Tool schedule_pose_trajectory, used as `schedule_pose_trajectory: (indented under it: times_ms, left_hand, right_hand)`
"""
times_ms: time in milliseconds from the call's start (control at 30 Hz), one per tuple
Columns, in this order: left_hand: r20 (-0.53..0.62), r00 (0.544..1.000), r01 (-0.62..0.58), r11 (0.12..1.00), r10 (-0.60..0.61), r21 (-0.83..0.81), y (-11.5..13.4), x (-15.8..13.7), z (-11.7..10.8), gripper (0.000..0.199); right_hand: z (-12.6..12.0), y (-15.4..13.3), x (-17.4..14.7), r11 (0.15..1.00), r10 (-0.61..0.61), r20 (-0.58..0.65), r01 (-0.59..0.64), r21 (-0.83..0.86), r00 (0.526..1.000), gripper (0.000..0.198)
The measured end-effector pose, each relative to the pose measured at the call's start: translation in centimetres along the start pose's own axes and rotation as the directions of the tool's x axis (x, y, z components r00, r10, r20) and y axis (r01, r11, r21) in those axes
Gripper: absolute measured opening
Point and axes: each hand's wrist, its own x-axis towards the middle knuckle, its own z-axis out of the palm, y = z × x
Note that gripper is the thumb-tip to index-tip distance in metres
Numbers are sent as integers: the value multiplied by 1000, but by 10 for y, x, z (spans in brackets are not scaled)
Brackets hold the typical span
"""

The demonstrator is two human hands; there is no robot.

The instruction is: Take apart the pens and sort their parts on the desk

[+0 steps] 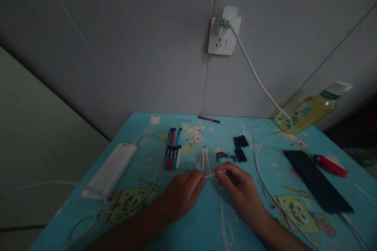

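Note:
My left hand (186,191) and my right hand (237,186) are close together at the middle of the table, fingers pinched on a thin white pen refill (209,176). It lies nearly level between them. Just beyond, several more white refills (205,159) lie in a bundle pointing away from me. Blue, red and white pen barrels (172,157) form two rows to the left. Right of the refills is a pile of small dark pen parts (226,157), too small to make out. Beside it sit several short black pieces (240,148) in two groups.
A pen (209,119) lies near the wall. On the left is a white power strip (110,170) with a looping cable. To the right are a dark flat panel (318,180), a red object (331,166) and a yellow liquid bottle (312,110). A white cable hangs from the wall socket (216,43).

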Motion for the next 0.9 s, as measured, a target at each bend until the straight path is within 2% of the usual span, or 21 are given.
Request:
schedule_pose_trajectory:
  times_ms: [200,400,567,800,900]
  left_hand:
    - [14,999,-40,999,40,25,2,-1,-1,15]
    - [-1,999,-39,995,39,91,-1,-2,1,14]
    - [13,998,-62,988,60,143,-3,-1,3,15]
    - [38,996,-83,987,79,138,-6,-4,6,13]
    - [55,996,-77,985,69,152,-5,-3,7,17]
  right_hand:
    - [3,-5,3,999,-35,128,39,-35,991,16]
    - [3,-3,2,991,-30,112,44,-124,993,16]
    - [2,1,0,974,-16,118,42,-221,993,22]
    - [4,5,3,962,11,108,19,-273,994,26]
    - [3,3,3,955,-11,158,57,-290,987,26]
